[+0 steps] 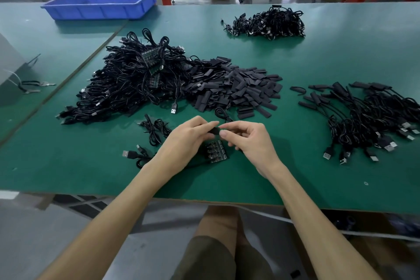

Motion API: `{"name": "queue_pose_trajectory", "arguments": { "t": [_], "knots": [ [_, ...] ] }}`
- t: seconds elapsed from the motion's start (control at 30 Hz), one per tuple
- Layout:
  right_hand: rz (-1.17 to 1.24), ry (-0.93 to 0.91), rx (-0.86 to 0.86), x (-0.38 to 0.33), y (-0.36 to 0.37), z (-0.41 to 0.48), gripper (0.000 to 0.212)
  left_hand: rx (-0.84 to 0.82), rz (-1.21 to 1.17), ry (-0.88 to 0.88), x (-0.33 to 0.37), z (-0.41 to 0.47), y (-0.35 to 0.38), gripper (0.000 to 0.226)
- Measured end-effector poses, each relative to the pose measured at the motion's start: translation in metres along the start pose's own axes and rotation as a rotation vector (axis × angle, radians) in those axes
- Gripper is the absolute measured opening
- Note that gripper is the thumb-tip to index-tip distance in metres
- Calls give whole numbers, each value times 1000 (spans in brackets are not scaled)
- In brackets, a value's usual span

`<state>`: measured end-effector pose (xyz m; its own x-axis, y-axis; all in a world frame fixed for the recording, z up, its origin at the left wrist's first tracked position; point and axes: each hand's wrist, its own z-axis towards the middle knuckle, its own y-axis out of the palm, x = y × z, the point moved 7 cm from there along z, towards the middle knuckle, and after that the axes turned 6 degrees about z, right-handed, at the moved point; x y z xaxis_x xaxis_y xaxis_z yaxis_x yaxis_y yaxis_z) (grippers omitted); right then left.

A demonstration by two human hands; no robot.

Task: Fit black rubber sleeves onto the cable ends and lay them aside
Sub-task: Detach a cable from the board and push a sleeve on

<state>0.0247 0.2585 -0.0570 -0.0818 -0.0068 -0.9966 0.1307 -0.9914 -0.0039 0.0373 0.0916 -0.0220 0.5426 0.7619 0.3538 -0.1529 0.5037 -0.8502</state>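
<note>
**Sleeve pinched btw both hands, near front edge of counter**

L hand [188, 141] and R hand [247, 141] meet just above the green counter [318, 177], close to its front edge. L grip: thumb + fingers clenched on a black rubber sleeve [214, 130], holding its left end. R grip: thumb + forefinger pinch the sleeve's right end, other fingers curled under. A thin black cable [221, 113] comes out at the R fingertips and loops off toward the far side. Can't tell if the cable end is inside the sleeve, since the fingers cover it. Right under the hands lies a small black circuit board [216, 151]. A USB plug [127, 154] w/ coiled lead lies left of the L wrist.

Behind the hands is a heap of loose sleeves [238, 88], touching a big cable tangle [127, 86] on its left. To the right, well apart, is a pile of sleeved cables [368, 118]. On the far side sit another cable bundle [270, 22] and, at far left, a blue bin [100, 4].
</note>
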Motion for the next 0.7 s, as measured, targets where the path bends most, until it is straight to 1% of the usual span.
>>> {"name": "queue_pose_trajectory", "arguments": {
  "t": [0.13,0.23,0.4,0.5,0.57,0.7],
  "knots": [
    [23,-32,-34,-3,1,-1,20,41,-46,35,-3,-1,-2,33],
    [-10,-39,-29,-2,1,-1,17,47,-58,42,-8,-2,2,31],
    [-10,-47,67,-5,-4,-1,6,66,-30,58,-6,-1,3,27],
    [-45,-63,130,-5,-9,-3,11,43,-16,52,-5,-1,4,25],
    [-70,-60,121,-4,-9,-3,13,24,-10,49,-3,-2,4,25],
    [12,-43,41,-3,-5,-2,7,-8,-27,45,0,-1,4,28]
  ]
}}
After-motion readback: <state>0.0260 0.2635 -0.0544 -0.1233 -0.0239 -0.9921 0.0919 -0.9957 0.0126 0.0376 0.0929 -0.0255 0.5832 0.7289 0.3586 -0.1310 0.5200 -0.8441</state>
